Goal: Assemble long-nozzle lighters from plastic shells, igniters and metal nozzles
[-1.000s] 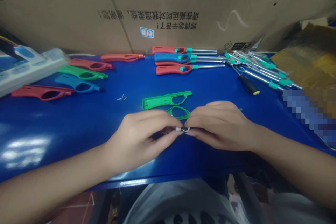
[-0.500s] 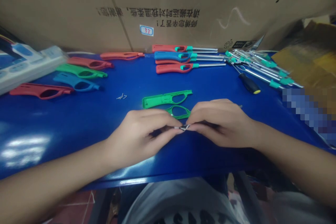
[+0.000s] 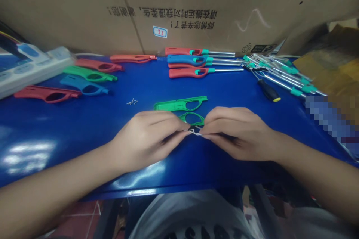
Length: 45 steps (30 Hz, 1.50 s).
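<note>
Here the wire clip (image 3: 195, 132) lies pinched between the left hand (image 3: 146, 138) and right hand (image 3: 235, 130) fingertip grips.

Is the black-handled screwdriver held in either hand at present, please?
No, the screwdriver lies on the blue table, away from the left hand and right hand pinching a small wire.

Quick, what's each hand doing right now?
Left hand: closed, pinching one end of a small bent wire piece.
Right hand: closed, pinching its other end.
</note>
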### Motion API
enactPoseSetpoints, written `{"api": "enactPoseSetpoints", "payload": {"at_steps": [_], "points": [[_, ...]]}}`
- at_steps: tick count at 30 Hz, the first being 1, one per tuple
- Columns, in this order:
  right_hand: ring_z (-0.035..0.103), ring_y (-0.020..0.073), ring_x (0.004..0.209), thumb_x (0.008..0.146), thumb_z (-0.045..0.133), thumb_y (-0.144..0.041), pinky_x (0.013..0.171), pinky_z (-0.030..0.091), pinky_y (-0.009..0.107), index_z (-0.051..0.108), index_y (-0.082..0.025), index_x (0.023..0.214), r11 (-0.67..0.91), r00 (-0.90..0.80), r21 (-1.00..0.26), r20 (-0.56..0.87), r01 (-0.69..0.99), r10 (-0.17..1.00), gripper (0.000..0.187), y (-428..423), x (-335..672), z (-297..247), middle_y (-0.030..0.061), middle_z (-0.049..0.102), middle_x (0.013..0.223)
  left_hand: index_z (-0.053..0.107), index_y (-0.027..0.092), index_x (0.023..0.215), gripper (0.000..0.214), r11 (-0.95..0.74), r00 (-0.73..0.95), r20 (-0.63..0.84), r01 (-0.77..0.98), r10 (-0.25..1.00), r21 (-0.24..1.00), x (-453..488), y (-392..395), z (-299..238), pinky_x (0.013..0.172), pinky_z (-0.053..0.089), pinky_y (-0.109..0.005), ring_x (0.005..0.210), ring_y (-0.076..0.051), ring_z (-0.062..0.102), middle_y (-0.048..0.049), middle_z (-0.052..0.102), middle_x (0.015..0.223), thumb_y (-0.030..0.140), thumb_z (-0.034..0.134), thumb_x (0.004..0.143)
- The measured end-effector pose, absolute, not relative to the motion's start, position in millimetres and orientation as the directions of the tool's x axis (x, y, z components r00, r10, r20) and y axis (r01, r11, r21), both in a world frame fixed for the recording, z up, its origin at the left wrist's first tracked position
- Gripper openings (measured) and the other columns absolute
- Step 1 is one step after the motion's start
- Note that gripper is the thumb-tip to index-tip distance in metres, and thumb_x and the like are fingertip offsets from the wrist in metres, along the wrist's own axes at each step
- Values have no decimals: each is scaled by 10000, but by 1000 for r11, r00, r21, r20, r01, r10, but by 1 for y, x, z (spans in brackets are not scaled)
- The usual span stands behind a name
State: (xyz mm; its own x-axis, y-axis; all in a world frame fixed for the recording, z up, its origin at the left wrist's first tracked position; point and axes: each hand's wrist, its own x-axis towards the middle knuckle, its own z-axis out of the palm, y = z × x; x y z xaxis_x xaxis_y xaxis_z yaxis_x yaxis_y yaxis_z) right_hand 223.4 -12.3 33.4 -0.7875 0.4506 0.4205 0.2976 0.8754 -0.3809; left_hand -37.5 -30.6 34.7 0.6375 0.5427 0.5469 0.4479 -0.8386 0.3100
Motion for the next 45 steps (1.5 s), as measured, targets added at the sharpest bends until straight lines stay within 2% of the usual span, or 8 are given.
{"api": "enactPoseSetpoints", "payload": {"at_steps": [8, 14, 18, 25, 29, 33, 37, 45], "points": [[639, 130, 739, 1026, 512, -167, 630, 424, 279, 666, -183, 953, 943, -847, -129, 415, 306, 331, 171, -16, 222, 36, 34, 733, 922, 692, 145, 949, 24, -840, 648, 539, 464, 538, 281, -37, -30, 32, 752, 589, -243, 767, -156, 749, -47, 778, 869, 166, 681, 948], [638, 132, 732, 1023, 536, -195, 625, 421, 278, 676, -186, 900, 934, -829, -62, 443, 352, 342, 187, -19, 219, 37, 25, 718, 888, 688, 169, 899, 77, -806, 628, 508, 496, 590, 323, -36, -31, 35, 696, 575, -223, 738, -143, 744, -13, 767, 822, 191, 655, 964], [656, 133, 793, 1040, 552, -283, 642, 427, 277, 672, -200, 1004, 900, -802, -156, 411, 407, 434, 150, -19, 219, 35, 27, 719, 974, 686, 181, 913, 74, -805, 634, 497, 487, 593, 338, -35, -32, 35, 721, 586, -225, 769, -143, 752, -11, 780, 856, 196, 647, 975], [635, 136, 859, 1019, 599, -280, 699, 458, 254, 633, -202, 940, 755, -760, -529, 280, 388, 586, 116, -16, 218, 38, 31, 666, 962, 700, 155, 906, 59, -809, 643, 491, 467, 587, 356, -36, -31, 33, 718, 573, -219, 760, -139, 744, -18, 774, 846, 174, 674, 955], [614, 130, 844, 968, 684, -251, 734, 473, 249, 616, -193, 887, 705, -726, -612, 291, 359, 623, 121, -13, 218, 40, 18, 643, 910, 739, 164, 912, 29, -748, 602, 454, 444, 657, 494, -35, -28, 34, 689, 558, -189, 745, -115, 737, -6, 782, 838, 182, 720, 924], [614, 134, 825, 952, 696, -213, 723, 476, 252, 623, -192, 845, 704, -682, -629, 356, 331, 639, 132, -12, 217, 40, 15, 633, 876, 767, 177, 895, 23, -562, 532, 322, 383, 783, 733, -31, -27, 36, 652, 577, -162, 704, -101, 733, 5, 789, 820, 198, 763, 886], [578, 106, 727, 952, 691, -193, 655, 452, 234, 619, -185, 819, 682, -636, -644, 373, 347, 676, 152, -13, 215, 39, -8, 612, 800, 743, 145, 934, 86, -203, 466, 81, 219, 881, 955, -25, -29, 35, 669, 619, -180, 721, -126, 758, -28, 795, 825, 171, 768, 856], [528, 105, 721, 928, 711, -183, 652, 433, 250, 602, -180, 823, 666, -590, -670, 405, 328, 699, 151, -15, 211, 36, -11, 583, 792, 757, 150, 980, 259, 234, 383, -217, 2, 898, 972, -19, -30, 36, 821, 658, -283, 817, -184, 793, -49, 814, 881, 200, 878, 756]]}}
